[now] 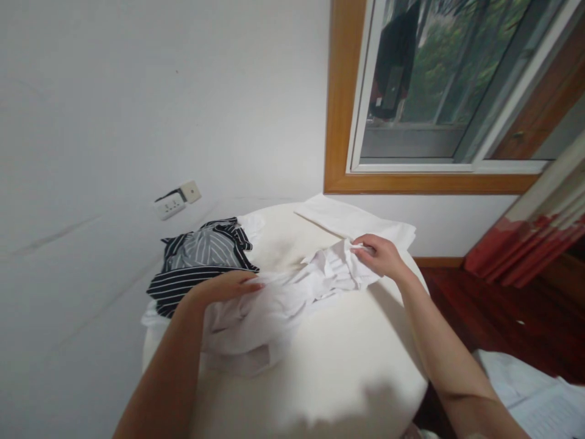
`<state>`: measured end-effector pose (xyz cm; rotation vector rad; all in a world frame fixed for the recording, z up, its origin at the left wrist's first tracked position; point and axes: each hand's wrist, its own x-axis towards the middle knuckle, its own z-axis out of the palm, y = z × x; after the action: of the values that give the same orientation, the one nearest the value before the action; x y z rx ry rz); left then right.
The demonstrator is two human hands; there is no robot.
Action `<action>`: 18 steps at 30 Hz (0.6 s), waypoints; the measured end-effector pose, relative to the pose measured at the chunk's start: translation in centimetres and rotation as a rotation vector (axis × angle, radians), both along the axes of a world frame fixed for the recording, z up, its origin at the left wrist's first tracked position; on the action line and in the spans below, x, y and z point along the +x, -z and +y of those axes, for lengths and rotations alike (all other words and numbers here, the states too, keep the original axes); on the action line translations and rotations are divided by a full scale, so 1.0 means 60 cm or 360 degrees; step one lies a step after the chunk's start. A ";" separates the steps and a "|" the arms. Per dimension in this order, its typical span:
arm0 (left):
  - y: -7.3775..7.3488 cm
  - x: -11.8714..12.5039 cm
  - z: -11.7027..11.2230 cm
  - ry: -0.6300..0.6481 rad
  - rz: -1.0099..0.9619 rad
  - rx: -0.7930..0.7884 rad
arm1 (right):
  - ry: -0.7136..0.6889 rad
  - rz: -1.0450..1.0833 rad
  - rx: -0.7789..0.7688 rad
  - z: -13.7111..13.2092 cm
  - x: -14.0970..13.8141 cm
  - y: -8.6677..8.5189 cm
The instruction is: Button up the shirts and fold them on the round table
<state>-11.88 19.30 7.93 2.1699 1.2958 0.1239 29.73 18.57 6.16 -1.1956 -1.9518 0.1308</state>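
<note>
A crumpled white garment [292,299] stretches between my hands above a round cream-coloured tabletop [338,353]; its exact kind is hidden by the folds. My right hand [379,257] pinches its right end between thumb and fingers. At the other end, my left hand [233,285] is closed on the fabric, slightly blurred, and a loose part hangs below it. A black-and-white striped garment [196,262] lies just beyond my left hand. Behind my right hand a folded white cloth [351,219] lies flat by the table's far edge.
The table stands against a white wall [159,91] with a power socket [170,206]. A wood-framed window [340,122] is at the upper right, with a red-and-cream curtain [525,244] beside it. White material [530,390] lies low at the right, near the dark red floor [475,305].
</note>
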 end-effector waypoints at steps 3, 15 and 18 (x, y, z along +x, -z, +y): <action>0.013 0.040 0.011 -0.0273 -0.0149 0.0460 | -0.0079 0.0021 -0.0016 -0.003 -0.017 0.009; 0.075 0.213 0.090 -0.0256 -0.0585 0.0221 | -0.0283 0.0317 -0.0075 -0.001 -0.032 0.023; 0.083 0.224 0.075 -0.0212 -0.0654 0.0085 | -0.0456 0.0282 -0.0113 -0.003 -0.027 0.018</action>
<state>1.56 23.80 2.94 1.9631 1.2027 0.6294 28.08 18.40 5.06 -0.9091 -1.9632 0.4430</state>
